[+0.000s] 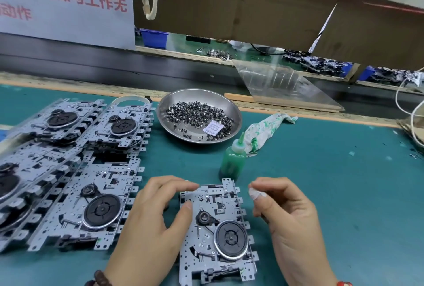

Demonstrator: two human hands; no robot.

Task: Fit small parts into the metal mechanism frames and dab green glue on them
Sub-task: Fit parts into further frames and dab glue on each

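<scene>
Closest to the person, a flat grey metal frame with a black round wheel [218, 233] lies on the green desk [321, 182], right between both hands, so it is easy to work on. The left hand [151, 223] rests on the frame's left edge. Its fingers are bent, with the tips touching the metal, most likely to stop the frame from sliding. The right hand [286, 219] sits just beside the frame's right side. Its grip is pressed together at the fingertips, and one finger has white tape on it. It may be pinching a tiny part, but that is too small to tell.

To the left, more metal frames lie stacked in overlapping piles [75, 171], waiting their turn, I think.

Just behind the frame stands a small green glue bottle with a pointed tip [234, 159], upright and within reach. Behind it lies a white rag with green stains [263, 129], probably for wiping glue.

Farther back, a round shiny metal bowl [231, 106] holds many tiny dark parts [197, 113] and a small paper label.
</scene>
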